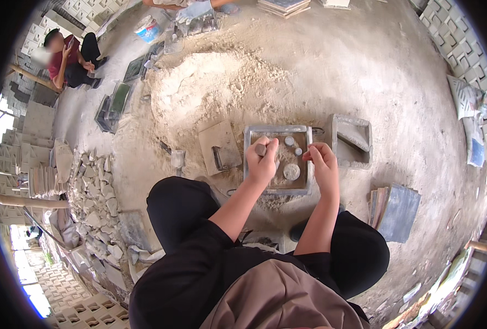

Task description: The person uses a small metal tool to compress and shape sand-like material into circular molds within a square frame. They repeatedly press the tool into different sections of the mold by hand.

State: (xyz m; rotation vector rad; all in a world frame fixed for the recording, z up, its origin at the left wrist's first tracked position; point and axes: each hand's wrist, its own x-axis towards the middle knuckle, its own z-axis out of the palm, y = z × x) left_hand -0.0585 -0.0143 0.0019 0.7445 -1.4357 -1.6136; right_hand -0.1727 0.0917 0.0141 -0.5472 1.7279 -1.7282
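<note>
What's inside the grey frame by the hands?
A large disc and smaller round pieces. The left hand covers part of the frame, so what's beneath can't be seen.

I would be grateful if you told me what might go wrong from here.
The brown cylindrical piece in the left hand could slip and drop into the rectangular frame below it.
The right hand, at the frame's right wall, might knock the small round pieces nearby out of place.
Loose material from the pale heap beyond the frame could perhaps get into it.
</note>
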